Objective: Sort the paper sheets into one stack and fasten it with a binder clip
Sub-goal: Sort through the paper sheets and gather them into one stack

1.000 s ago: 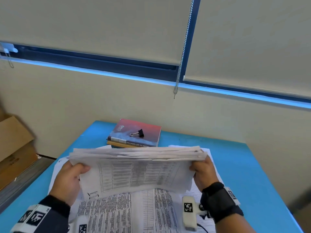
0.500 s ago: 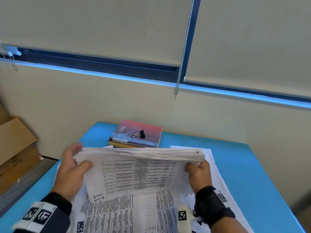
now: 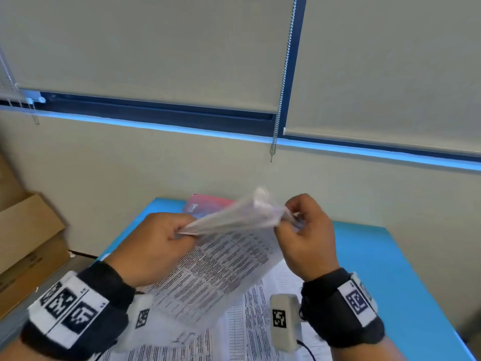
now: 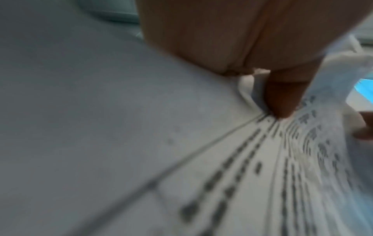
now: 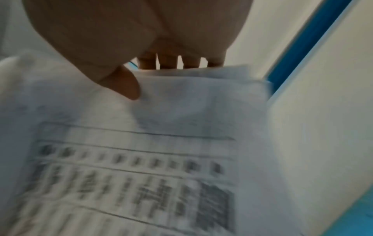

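Both hands hold a stack of printed paper sheets (image 3: 221, 267) in the air above the blue table (image 3: 377, 269). My left hand (image 3: 179, 230) pinches the stack's upper left corner. My right hand (image 3: 289, 220) grips the upper right end, which is raised and blurred by motion. In the left wrist view my thumb (image 4: 282, 99) presses on the printed sheet (image 4: 262, 175). The right wrist view has the thumb (image 5: 125, 86) on the top sheet (image 5: 141, 159) and the fingers behind it. The binder clip is hidden behind the papers.
More printed sheets (image 3: 247, 332) lie flat on the table under my hands. A red book (image 3: 205, 204) peeks out behind the stack at the table's far edge. Cardboard boxes (image 3: 28, 246) stand on the left. A blind's bead chain (image 3: 282, 79) hangs on the wall.
The stack has turned from level to tilted, its right end lifted and its left end lowered. My left hand has closed on its corner. The book and clip are now mostly covered.
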